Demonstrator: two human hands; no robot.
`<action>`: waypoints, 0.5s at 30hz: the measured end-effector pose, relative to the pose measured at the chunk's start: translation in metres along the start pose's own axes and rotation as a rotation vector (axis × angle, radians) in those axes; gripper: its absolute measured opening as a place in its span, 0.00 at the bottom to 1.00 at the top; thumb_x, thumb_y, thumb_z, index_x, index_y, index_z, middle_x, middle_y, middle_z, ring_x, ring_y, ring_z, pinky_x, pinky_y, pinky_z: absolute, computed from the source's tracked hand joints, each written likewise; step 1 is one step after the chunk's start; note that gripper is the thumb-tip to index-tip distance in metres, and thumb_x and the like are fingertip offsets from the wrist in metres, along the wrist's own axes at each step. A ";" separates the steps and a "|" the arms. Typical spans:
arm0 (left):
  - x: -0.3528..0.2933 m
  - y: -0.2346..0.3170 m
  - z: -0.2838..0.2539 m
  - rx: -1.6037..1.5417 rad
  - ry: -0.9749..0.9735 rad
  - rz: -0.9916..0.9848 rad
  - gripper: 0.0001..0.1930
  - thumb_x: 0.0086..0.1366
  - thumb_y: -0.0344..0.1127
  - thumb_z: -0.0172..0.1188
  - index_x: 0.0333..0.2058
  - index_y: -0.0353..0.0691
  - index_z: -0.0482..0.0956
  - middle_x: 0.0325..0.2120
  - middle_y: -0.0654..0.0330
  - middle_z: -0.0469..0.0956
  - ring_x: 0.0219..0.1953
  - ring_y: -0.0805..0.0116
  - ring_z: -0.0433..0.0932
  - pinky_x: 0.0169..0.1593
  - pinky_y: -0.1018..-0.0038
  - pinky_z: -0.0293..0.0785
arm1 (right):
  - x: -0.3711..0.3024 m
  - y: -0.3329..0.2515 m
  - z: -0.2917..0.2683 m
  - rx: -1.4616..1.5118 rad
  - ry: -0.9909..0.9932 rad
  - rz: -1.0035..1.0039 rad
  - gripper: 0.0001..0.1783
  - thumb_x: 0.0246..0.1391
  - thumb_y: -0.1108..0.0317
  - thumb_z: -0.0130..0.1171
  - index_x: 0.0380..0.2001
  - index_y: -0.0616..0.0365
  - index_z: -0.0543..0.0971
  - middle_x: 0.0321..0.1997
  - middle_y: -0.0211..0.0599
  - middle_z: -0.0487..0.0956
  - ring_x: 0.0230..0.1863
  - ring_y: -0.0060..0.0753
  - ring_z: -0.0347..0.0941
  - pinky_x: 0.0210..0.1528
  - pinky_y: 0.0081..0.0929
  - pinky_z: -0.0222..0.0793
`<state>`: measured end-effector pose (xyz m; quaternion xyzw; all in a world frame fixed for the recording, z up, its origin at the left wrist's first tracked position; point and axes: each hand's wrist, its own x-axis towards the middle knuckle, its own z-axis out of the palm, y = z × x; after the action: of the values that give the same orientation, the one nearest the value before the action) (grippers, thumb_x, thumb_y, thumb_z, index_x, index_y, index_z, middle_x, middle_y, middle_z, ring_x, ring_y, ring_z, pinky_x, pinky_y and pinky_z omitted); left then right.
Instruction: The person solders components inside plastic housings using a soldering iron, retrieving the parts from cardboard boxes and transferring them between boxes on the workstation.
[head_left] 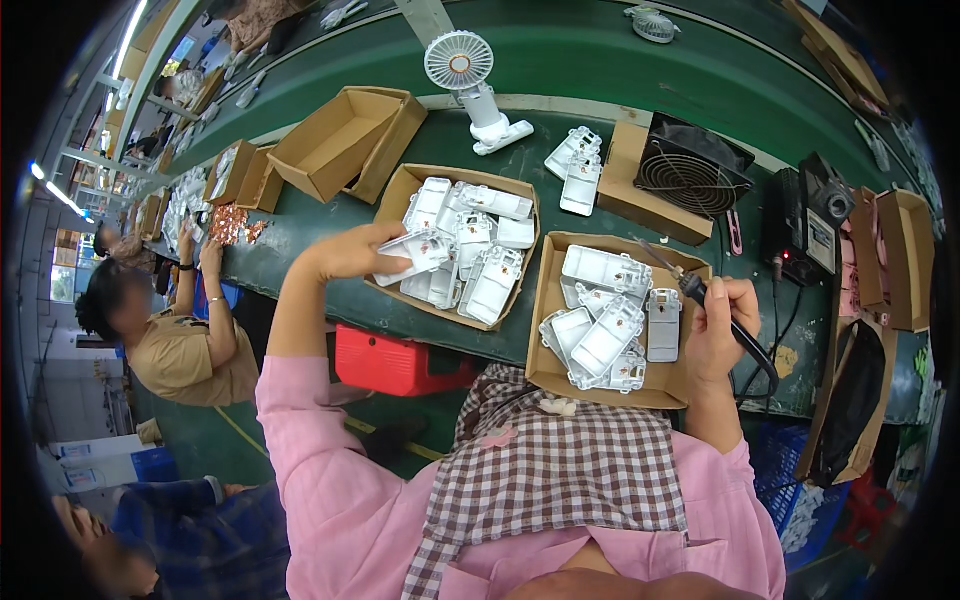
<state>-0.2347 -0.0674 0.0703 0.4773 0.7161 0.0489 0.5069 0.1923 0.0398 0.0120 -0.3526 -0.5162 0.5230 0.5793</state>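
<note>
My left hand grips a white plastic housing between thumb and fingers, over the left edge of a cardboard box. More white housings with small metal parts lie jumbled in that box. A soldering iron is in my closed right hand, its thin tip pointing up and left. Below that tip stands a second cardboard box with several housings piled in it. The iron's black cable curves down from my hand.
A white fan stands behind the boxes, beside loose housings. Empty cartons are stacked at left. Right of them sit a black round-grilled fan and a black soldering station. A red stool is below; a co-worker sits left.
</note>
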 end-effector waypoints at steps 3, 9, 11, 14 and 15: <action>0.000 0.026 0.035 -0.002 0.116 -0.078 0.30 0.60 0.49 0.58 0.51 0.29 0.66 0.43 0.47 0.74 0.40 0.61 0.75 0.43 0.69 0.71 | 0.000 0.002 -0.001 -0.004 0.004 -0.006 0.09 0.57 0.72 0.53 0.24 0.58 0.67 0.19 0.25 0.66 0.17 0.12 0.58 0.19 0.12 0.53; 0.009 0.024 0.084 0.154 0.366 0.027 0.28 0.59 0.44 0.58 0.45 0.23 0.63 0.40 0.36 0.73 0.45 0.41 0.73 0.49 0.60 0.67 | 0.000 0.002 -0.002 0.022 -0.009 -0.025 0.10 0.57 0.72 0.54 0.24 0.58 0.67 0.19 0.26 0.67 0.17 0.12 0.59 0.18 0.12 0.53; 0.004 0.031 0.094 0.132 0.405 0.049 0.26 0.58 0.41 0.60 0.45 0.26 0.61 0.41 0.32 0.71 0.47 0.36 0.71 0.49 0.59 0.66 | 0.000 0.002 -0.001 0.019 -0.001 -0.022 0.10 0.57 0.72 0.54 0.24 0.58 0.67 0.19 0.26 0.67 0.16 0.12 0.59 0.18 0.12 0.54; 0.004 0.030 0.100 0.028 0.526 0.096 0.28 0.58 0.36 0.61 0.50 0.27 0.59 0.43 0.35 0.71 0.49 0.40 0.72 0.52 0.61 0.65 | 0.000 0.002 0.001 0.028 0.025 -0.026 0.10 0.57 0.73 0.53 0.22 0.57 0.67 0.19 0.25 0.64 0.17 0.12 0.55 0.16 0.11 0.49; 0.007 0.020 0.099 -0.063 0.555 0.153 0.30 0.57 0.35 0.61 0.53 0.27 0.58 0.44 0.36 0.71 0.49 0.44 0.72 0.53 0.63 0.65 | 0.000 0.001 0.000 0.036 0.019 -0.021 0.10 0.57 0.72 0.54 0.23 0.57 0.67 0.19 0.25 0.66 0.17 0.12 0.57 0.17 0.11 0.51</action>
<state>-0.1454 -0.0930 0.0291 0.4821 0.7876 0.2382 0.3009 0.1922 0.0398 0.0110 -0.3416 -0.5047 0.5230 0.5959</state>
